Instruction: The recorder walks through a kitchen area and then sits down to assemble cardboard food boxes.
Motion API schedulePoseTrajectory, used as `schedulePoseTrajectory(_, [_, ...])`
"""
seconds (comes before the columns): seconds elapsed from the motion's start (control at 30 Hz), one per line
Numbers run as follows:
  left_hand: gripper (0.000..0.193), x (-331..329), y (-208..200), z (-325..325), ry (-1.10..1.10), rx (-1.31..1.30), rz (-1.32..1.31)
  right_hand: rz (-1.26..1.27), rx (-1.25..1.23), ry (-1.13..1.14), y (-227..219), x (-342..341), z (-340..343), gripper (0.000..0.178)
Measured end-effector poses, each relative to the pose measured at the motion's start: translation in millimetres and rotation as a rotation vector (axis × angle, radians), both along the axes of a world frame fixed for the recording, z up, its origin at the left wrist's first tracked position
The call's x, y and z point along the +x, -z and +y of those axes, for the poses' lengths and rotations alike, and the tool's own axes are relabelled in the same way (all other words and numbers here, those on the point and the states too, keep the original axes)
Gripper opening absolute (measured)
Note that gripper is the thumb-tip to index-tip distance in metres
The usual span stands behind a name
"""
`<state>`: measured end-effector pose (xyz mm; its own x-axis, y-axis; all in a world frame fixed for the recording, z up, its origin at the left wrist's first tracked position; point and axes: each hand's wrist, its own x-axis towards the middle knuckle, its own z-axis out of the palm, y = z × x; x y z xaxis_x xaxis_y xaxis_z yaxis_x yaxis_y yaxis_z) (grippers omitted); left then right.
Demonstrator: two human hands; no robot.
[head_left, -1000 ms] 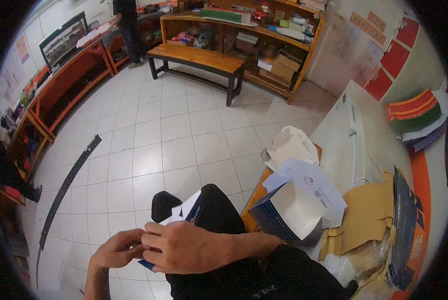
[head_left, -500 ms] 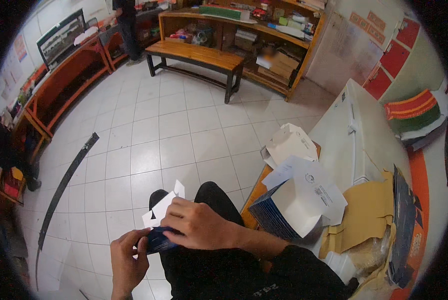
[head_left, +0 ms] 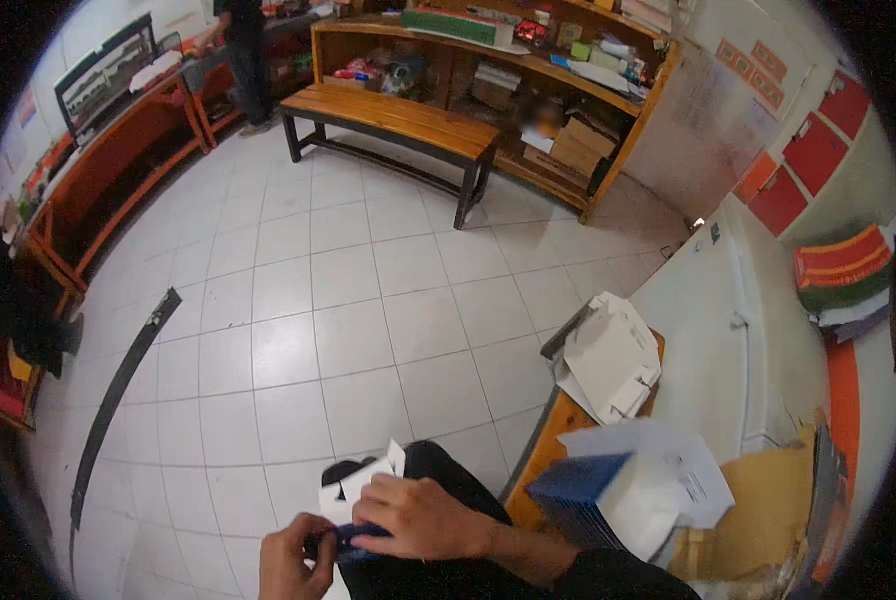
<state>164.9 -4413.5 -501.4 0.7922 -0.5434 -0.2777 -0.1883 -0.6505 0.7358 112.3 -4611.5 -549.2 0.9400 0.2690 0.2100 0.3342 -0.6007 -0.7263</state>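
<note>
Over my lap I hold a small folding carton [head_left: 353, 484], white inside with a dark blue outer side. My left hand [head_left: 290, 558] pinches its blue edge between thumb and fingers. Closed on the carton from the right is my right hand [head_left: 423, 518], its fingers bent over the blue part and covering much of it. White flaps stick up beyond my knuckles. To my right, a stack of dark blue carton blanks [head_left: 578, 490] stands beside a white open carton [head_left: 658, 500].
A wooden bench [head_left: 548, 455] at my right carries the cartons and another white carton piece [head_left: 613, 355]. Brown cardboard [head_left: 753, 510] lies beyond, near a white freezer [head_left: 713, 320]. Ahead stand a long bench [head_left: 393, 115] and shelves. A black strip [head_left: 118, 410] crosses the left floor; people stand farther left.
The whole view has shifted, so my hands and the carton sit lower in the picture. Both hands keep their grip on the carton, with the fingers slightly moved.
</note>
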Motion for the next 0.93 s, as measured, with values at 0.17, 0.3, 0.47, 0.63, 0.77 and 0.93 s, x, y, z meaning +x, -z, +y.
schedulePoseTrajectory(0.17, [0.009,96,34,-12,0.076,-0.013,0.146,0.15,0.028,0.069,28,87,-9,0.027])
schedulePoseTrajectory(0.3, [0.011,166,10,-39,0.016,-0.023,0.173,0.194,0.016,0.096,-2,160,-27,0.025])
schedulePoseTrajectory(0.47, [0.008,262,-62,-105,0.055,0.029,0.132,0.124,0.026,0.271,-72,233,-87,0.024])
schedulePoseTrajectory(0.63, [0.01,350,-123,-217,0.16,0.003,0.129,0.199,0.124,0.505,-128,299,-187,0.024])
schedulePoseTrajectory(0.77, [0.011,426,-138,-324,0.257,0.05,0.067,0.19,0.25,0.541,-129,362,-281,0.023])
schedulePoseTrajectory(0.93, [0.015,527,-119,-465,0.447,0.382,0.03,0.179,0.304,0.588,-110,439,-404,0.02])
